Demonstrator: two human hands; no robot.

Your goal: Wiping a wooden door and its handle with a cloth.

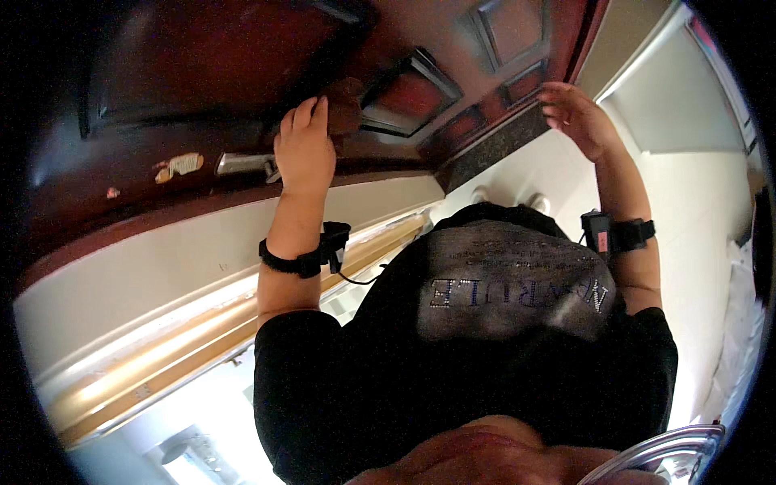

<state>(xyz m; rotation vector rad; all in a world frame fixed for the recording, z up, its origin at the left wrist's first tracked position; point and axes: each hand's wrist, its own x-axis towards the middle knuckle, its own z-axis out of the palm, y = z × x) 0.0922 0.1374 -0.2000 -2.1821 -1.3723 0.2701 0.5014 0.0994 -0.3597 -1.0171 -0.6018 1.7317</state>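
A dark red panelled wooden door (200,66) stands before me. My left hand (306,142) is pressed to it beside the metal handle plate (245,164). Under its fingers sits a brown cloth (344,109), bunched against the wood. Part of the handle is hidden behind that hand. My right hand (573,115) is raised near the door's far edge, its fingers slightly curled and apart, with nothing seen in them. Whether its fingertips touch the wood I cannot tell.
A torn sticker (180,167) clings to the door near the handle. Along the left runs a gold-coloured frame (163,364). Dark speckled stone (494,144) edges the pale floor (685,242) below the door. Black devices are strapped to both forearms, the left one (333,247) trailing a cable.
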